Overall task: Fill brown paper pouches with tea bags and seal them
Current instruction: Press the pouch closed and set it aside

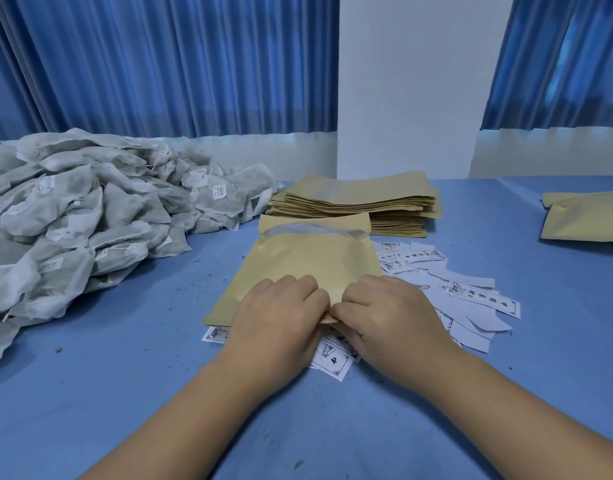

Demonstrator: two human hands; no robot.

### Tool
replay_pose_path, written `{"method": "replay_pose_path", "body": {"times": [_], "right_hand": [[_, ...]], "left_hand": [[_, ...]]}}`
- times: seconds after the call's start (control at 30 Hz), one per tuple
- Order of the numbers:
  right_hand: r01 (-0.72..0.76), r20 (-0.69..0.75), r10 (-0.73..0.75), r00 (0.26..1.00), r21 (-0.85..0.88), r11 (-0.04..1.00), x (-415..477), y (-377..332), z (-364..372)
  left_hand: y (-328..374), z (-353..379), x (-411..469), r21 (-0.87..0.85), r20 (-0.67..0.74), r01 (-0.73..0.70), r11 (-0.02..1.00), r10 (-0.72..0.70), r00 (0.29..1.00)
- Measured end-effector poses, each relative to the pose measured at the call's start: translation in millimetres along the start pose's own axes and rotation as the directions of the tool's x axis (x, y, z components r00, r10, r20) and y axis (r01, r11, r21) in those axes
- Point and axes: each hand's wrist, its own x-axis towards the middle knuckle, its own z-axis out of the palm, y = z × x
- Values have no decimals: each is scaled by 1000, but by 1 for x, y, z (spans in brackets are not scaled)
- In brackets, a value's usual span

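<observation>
One pouch (308, 265) lies flat on blue table (125, 393). Its long axis runs straight away from the person, window end far, plain end near. Both hands are at the pouch's near edge, mid-width, knuckles nearly touching. L hand (281, 317) and R hand (391, 317) have fingers curled, each pinching that edge, prob. prying the layers apart; can't tell if it's open yet. Tea bags (90, 209) are heaped left of the pouch, so L hand is nearer for the grab and R is better placed to hold the pouch. Stack of empty pouches (360, 199) sits just behind the pouch. Labels (471, 299) are scattered right of it, some under its near edge. Second pouch (585, 220) is well right.
</observation>
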Motion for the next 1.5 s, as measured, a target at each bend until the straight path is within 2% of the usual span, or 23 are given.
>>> {"method": "replay_pose_path", "body": {"times": [0.1,0.23,0.4,0.53,0.67,0.77,0.87,0.93,1.0,1.07,1.13,1.17,1.23,1.3,1.37,1.43,1.5], "right_hand": [[7,14,-7,1000,28,1000,0,3,-3],[-32,-28,34,999,70,997,-1,10,-12],[-37,-70,42,997,69,997,-1,9,-10],[-56,-65,61,996,76,996,-3,9,-9],[-31,-60,37,998,95,995,-3,10,-9],[-14,-124,28,992,113,994,-3,12,-8],[-70,-185,93,978,126,990,-4,14,-9],[-161,-166,193,967,186,969,-6,17,-11],[-353,-60,394,917,336,873,-6,18,-15],[-537,79,580,811,497,682,-4,20,-16],[-634,189,693,696,614,470,-2,22,-16],[-684,301,725,619,661,309,0,22,-17],[-721,569,662,487,690,-62,3,23,-16],[-695,711,555,433,655,-296,5,21,-13],[-680,784,437,441,610,-408,7,17,-14],[-674,799,359,483,601,-430,6,14,-13],[-666,781,367,505,623,-410,5,15,-10]], "left_hand": [[-3,0,-1,-15,-49,4,1000,-4,999],[-13,-4,-7,-120,-119,90,989,-104,987],[-14,-5,-7,-95,-114,56,994,-67,991],[-10,-3,-4,-98,-162,3,995,-19,987],[-12,0,-7,-133,-206,43,990,-71,976],[-19,-3,-12,-209,-188,64,976,-105,976],[-29,-6,-18,-206,-119,54,977,-80,990],[-38,-6,-23,-201,-117,123,972,-149,982],[-45,-7,-28,-220,-156,220,950,-257,954],[-48,-7,-30,-282,-203,329,901,-391,898],[-49,-6,-30,-353,-209,434,829,-522,827],[-49,-5,-30,-380,-194,462,801,-557,807],[-45,-5,-29,-418,-152,459,784,-558,816],[-41,-4,-29,-408,-125,407,817,-491,862],[-36,-4,-29,-375,-122,322,869,-391,912],[-33,-5,-29,-426,-72,301,853,-363,929],[-35,-3,-28,-513,-6,333,792,-391,921]]}}
